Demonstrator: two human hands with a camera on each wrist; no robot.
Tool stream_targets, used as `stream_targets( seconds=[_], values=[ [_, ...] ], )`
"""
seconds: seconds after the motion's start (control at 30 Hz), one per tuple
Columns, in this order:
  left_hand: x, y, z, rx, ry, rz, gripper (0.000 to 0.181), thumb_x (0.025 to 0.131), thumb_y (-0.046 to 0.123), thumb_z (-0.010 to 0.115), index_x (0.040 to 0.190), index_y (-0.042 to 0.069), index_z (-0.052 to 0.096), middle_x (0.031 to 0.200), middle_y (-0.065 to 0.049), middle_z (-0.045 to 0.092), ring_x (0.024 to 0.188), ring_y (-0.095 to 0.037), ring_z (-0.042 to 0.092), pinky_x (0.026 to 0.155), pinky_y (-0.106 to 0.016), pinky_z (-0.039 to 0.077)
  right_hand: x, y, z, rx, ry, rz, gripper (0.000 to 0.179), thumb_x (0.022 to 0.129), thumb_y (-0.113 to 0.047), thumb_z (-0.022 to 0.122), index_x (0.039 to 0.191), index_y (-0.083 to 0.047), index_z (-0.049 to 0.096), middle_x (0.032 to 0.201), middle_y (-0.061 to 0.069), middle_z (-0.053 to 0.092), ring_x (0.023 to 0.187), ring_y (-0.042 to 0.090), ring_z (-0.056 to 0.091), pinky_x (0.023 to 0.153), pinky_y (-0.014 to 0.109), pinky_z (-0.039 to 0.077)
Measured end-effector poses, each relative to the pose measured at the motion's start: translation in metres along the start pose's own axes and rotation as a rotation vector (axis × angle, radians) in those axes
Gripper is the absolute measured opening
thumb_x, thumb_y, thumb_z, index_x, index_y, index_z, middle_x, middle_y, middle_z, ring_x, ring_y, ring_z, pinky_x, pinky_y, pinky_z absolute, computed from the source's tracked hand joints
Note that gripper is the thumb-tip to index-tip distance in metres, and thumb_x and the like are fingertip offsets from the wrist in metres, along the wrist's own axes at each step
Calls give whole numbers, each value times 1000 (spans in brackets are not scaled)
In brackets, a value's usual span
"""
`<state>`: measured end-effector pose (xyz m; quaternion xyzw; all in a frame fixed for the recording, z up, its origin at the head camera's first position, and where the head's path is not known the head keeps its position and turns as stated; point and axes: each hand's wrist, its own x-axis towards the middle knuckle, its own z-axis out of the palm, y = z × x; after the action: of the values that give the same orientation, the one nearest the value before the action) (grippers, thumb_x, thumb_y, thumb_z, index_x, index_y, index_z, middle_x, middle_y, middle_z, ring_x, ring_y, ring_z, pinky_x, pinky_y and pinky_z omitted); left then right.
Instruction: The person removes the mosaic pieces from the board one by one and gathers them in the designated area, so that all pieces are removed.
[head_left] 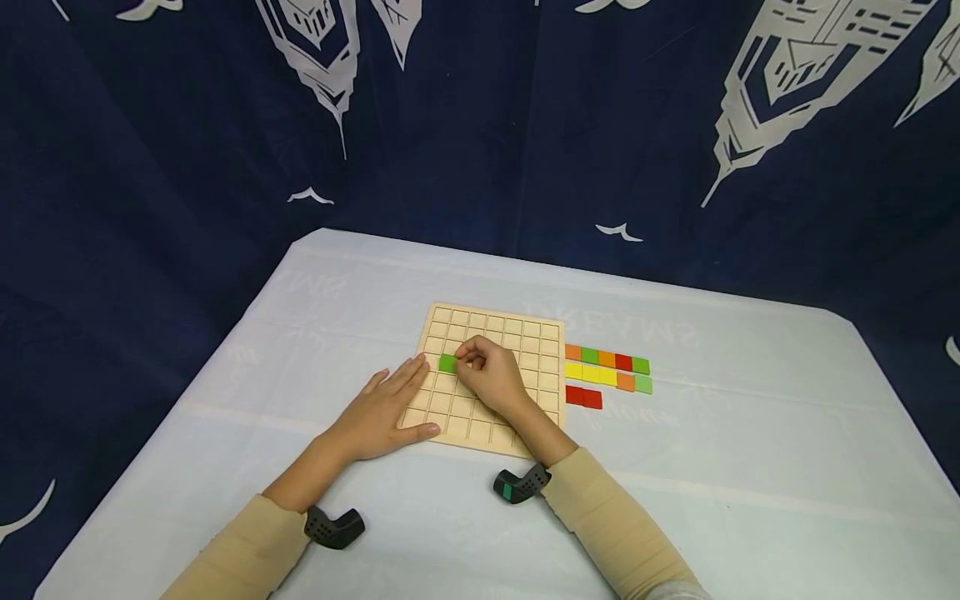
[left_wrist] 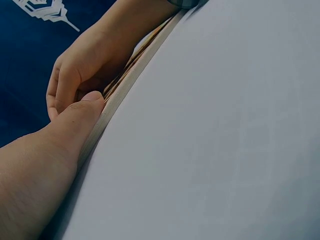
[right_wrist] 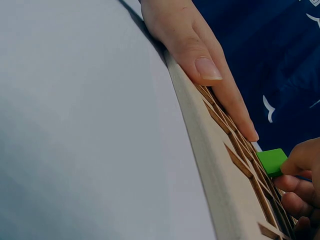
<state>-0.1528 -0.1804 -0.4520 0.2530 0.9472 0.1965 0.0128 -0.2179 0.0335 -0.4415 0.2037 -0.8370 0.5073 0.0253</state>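
A light wooden board (head_left: 536,358) with a grid of square recesses lies on the table. My right hand (head_left: 491,375) pinches a green square tile (head_left: 447,363) by its edge between thumb and fingers, over the left part of the grid. In the right wrist view the green tile (right_wrist: 272,161) is tilted against the board; whether it sits in a recess I cannot tell. My left hand (head_left: 382,412), fingers straight and thumb spread, rests on the board's left edge. In the left wrist view its thumb (left_wrist: 82,112) lies on the board's rim.
Against the board's right side lie three rows of square tiles: orange, green and red ones (head_left: 607,358) at the back, yellow, orange and green (head_left: 592,373) in the middle, two red ones (head_left: 583,397) in front. A white cloth (head_left: 750,433) covers the table; a dark blue curtain (head_left: 480,150) hangs behind.
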Motion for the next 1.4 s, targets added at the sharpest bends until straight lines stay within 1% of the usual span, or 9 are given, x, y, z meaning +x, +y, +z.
stream_targets(
  seconds=[0.43, 0.57, 0.73, 0.97, 1.4],
  values=[
    [0, 0, 0, -4, 0, -4, 93, 92, 62, 52, 155, 4, 18, 162, -7, 12, 148, -24, 12, 115, -53, 13, 1, -1, -2, 41, 9, 12, 5, 86, -3, 67, 90, -5, 68, 80, 3, 68, 64, 13, 52, 57, 23, 42],
    [1, 1, 0, -10, 0, -8, 93, 91, 62, 53, 155, 4, 18, 162, -7, 11, 148, -24, 12, 116, -53, 13, 1, -2, -5, 52, 11, 29, 5, 86, -3, 67, 91, -5, 68, 81, 3, 68, 65, 13, 53, 58, 22, 44],
    [1, 3, 0, -7, -8, -6, 93, 91, 63, 52, 155, 4, 18, 162, -6, 11, 148, -24, 12, 116, -53, 13, -1, -5, -10, 64, 2, 39, 5, 86, -2, 67, 91, -5, 68, 80, 3, 67, 64, 14, 53, 57, 22, 43],
    [1, 3, -1, -4, 1, 1, 94, 91, 62, 53, 155, 3, 19, 162, -7, 12, 148, -25, 13, 116, -53, 13, -5, -8, -17, 56, -6, 22, 5, 87, -2, 68, 91, -5, 68, 81, 1, 68, 64, 13, 54, 57, 22, 44],
    [0, 2, -1, -1, 3, -7, 94, 91, 63, 52, 155, 3, 19, 162, -7, 13, 148, -24, 13, 115, -53, 14, -16, -7, -36, 46, -3, 20, 4, 86, -2, 67, 89, -5, 68, 82, 2, 68, 69, 16, 54, 62, 24, 44]
  ],
)
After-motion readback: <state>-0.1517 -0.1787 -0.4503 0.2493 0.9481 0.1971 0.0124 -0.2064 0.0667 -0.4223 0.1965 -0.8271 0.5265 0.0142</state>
